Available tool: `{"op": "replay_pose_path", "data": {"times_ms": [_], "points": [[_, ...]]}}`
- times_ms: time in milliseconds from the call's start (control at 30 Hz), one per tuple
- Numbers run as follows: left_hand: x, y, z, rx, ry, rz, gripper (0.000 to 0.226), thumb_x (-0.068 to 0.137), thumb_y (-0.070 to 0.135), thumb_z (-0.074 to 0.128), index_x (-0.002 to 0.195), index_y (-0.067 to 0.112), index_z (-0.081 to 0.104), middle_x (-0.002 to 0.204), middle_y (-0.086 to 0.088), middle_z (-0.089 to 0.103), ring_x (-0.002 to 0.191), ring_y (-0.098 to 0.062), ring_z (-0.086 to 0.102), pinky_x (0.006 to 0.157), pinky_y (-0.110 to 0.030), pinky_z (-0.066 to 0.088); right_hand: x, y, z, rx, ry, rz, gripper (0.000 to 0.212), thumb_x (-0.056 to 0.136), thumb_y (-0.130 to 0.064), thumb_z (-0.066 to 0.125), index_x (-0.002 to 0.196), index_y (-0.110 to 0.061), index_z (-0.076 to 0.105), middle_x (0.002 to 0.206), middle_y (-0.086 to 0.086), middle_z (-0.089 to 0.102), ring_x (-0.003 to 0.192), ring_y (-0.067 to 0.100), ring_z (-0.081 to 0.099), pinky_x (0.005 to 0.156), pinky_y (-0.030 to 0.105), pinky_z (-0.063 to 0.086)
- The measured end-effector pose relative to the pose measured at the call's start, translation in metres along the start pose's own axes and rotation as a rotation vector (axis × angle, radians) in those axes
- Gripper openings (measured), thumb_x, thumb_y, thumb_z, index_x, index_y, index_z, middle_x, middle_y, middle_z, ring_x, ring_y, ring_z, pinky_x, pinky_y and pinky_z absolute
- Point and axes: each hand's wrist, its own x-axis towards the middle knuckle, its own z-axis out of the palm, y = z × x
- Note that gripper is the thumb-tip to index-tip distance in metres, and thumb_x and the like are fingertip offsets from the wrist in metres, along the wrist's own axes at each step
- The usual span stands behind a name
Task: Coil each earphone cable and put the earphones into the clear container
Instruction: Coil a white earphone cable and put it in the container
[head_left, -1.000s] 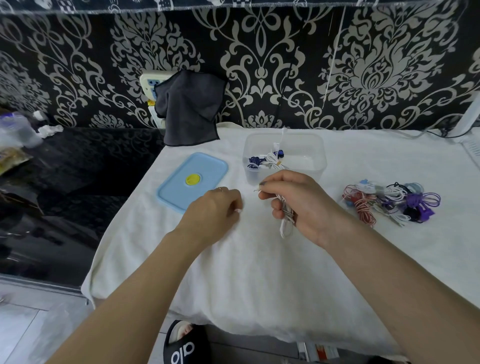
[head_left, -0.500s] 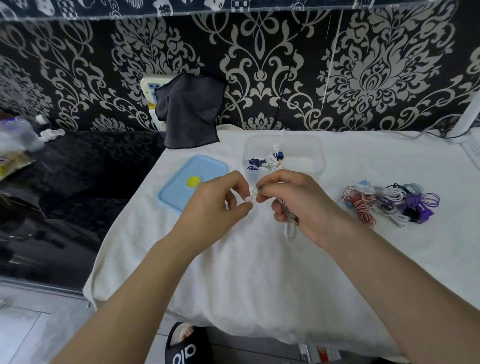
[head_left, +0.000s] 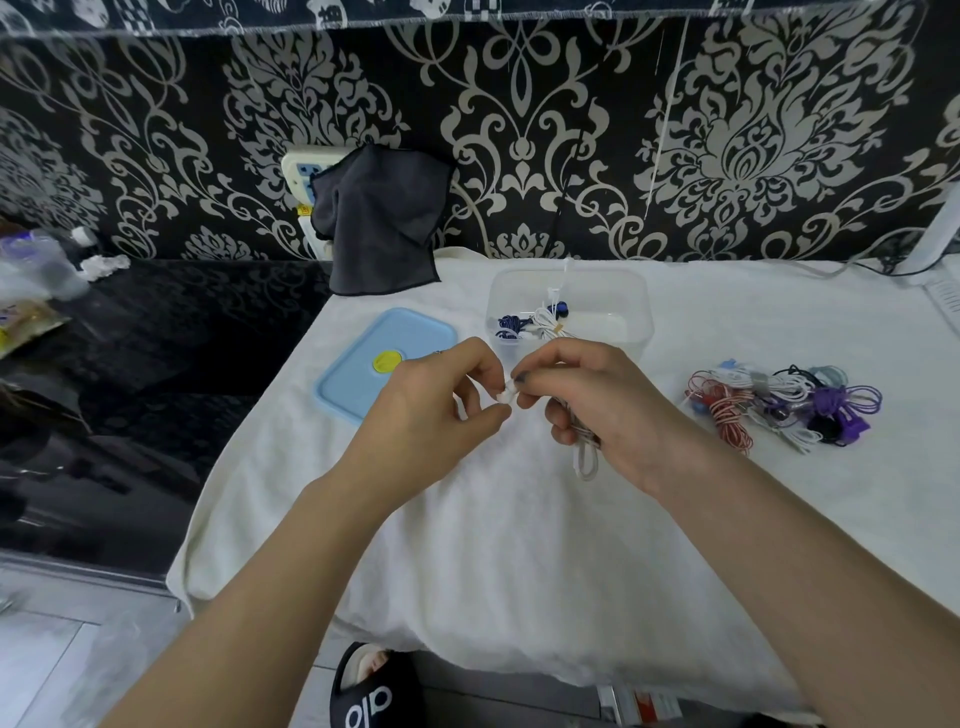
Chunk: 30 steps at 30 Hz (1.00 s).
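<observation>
White cable bundle (head_left: 584, 447) sits coiled in my right hand (head_left: 597, 410), fingers curled round it, a loop hanging out below my palm just above the cloth-covered desk (head_left: 519, 545). My left hand (head_left: 441, 415) pinches the small white earbud end (head_left: 506, 396), w/ my right thumb and forefinger on it too, so both hands are busy at that one spot.

Head view only, so risks as I judge them:
- Coil could spring loose if my right fingers relax while I fiddle w/ the end; thin cable is slippery and wants to unwind.
- Hanging loop may snag or drag when I lift toward the clear container (head_left: 631, 312), which sits just behind my hands w/ blue and white earphones already inside.
- Can't tell if the end is actually tucked; if not, it'll unravel once dropped in.
- Tangled pile (head_left: 779, 405) to my right is well apart, no snag risk yet.
- Blue lid (head_left: 363, 364) lies left of the container, off it.
</observation>
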Motion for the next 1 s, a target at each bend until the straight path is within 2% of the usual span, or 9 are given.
{"op": "replay_pose_path", "data": {"times_ms": [233,333,433,533,633,800,900,1000], "points": [[0.0,-0.001,0.0,-0.027,-0.007,0.012,0.019,0.084,0.009,0.077,0.09,0.022,0.065,0.085,0.019,0.064,0.076,-0.013,0.063,0.066,-0.022,0.051,0.001,-0.001,-0.002,-0.002,0.0,-0.001,0.009,0.087,-0.004,0.063,0.088,-0.007,0.072,0.071,0.004,0.069,0.054,0.015,0.047,0.047,0.025,0.042],[0.001,0.002,-0.001,-0.064,-0.017,-0.004,0.017,0.084,0.008,0.077,0.09,0.02,0.066,0.078,0.026,0.062,0.075,-0.01,0.062,0.069,-0.018,0.051,0.001,-0.001,-0.003,0.005,-0.007,-0.002,0.009,0.087,-0.002,0.064,0.087,-0.006,0.072,0.071,0.005,0.069,0.053,0.015,0.047,0.048,0.025,0.042],[0.0,0.004,-0.003,-0.141,-0.03,-0.041,0.016,0.084,0.006,0.077,0.089,0.016,0.067,0.073,0.025,0.062,0.071,-0.006,0.062,0.074,-0.021,0.054,0.001,-0.001,-0.004,0.034,-0.022,0.0,0.008,0.086,-0.001,0.065,0.087,-0.004,0.072,0.07,0.007,0.068,0.053,0.015,0.046,0.048,0.026,0.041],[0.0,0.005,-0.004,-0.226,-0.035,-0.081,0.015,0.085,0.005,0.077,0.089,0.014,0.067,0.08,0.017,0.066,0.074,-0.008,0.065,0.077,-0.025,0.056,0.001,-0.002,-0.005,0.06,-0.035,0.016,0.008,0.086,-0.001,0.065,0.088,-0.003,0.073,0.07,0.007,0.068,0.051,0.015,0.046,0.047,0.025,0.04],[0.0,0.006,-0.004,-0.317,-0.044,-0.131,0.017,0.084,0.003,0.077,0.091,0.013,0.067,0.086,0.008,0.07,0.079,-0.013,0.071,0.08,-0.023,0.056,0.001,-0.004,-0.006,0.096,-0.072,0.037,0.007,0.085,0.0,0.066,0.09,-0.002,0.072,0.07,0.008,0.066,0.051,0.013,0.046,0.047,0.025,0.039],[0.0,0.007,-0.006,-0.425,-0.076,-0.21,0.018,0.083,0.0,0.078,0.09,0.014,0.069,0.082,-0.002,0.075,0.077,-0.012,0.073,0.072,-0.017,0.051,0.001,-0.006,-0.009,0.164,-0.137,0.082,0.008,0.087,0.003,0.064,0.091,-0.001,0.069,0.067,0.008,0.062,0.049,0.012,0.044,0.045,0.023,0.037],[0.0,0.008,-0.008,-0.514,-0.099,-0.242,0.017,0.083,-0.002,0.078,0.093,0.01,0.07,0.081,-0.014,0.075,0.077,-0.015,0.072,0.076,-0.024,0.053,0.0,-0.009,-0.01,0.203,-0.186,0.099,0.01,0.087,0.006,0.062,0.094,0.0,0.067,0.065,0.008,0.06,0.048,0.011,0.043,0.044,0.022,0.036],[0.0,0.008,-0.009,-0.568,-0.11,-0.245,0.018,0.083,-0.004,0.077,0.095,0.007,0.07,0.083,-0.016,0.076,0.078,-0.015,0.072,0.081,-0.025,0.055,0.0,-0.01,-0.01,0.25,-0.217,0.113,0.01,0.087,0.007,0.06,0.094,0.0,0.064,0.065,0.008,0.058,0.047,0.01,0.041,0.044,0.021,0.034]]}}
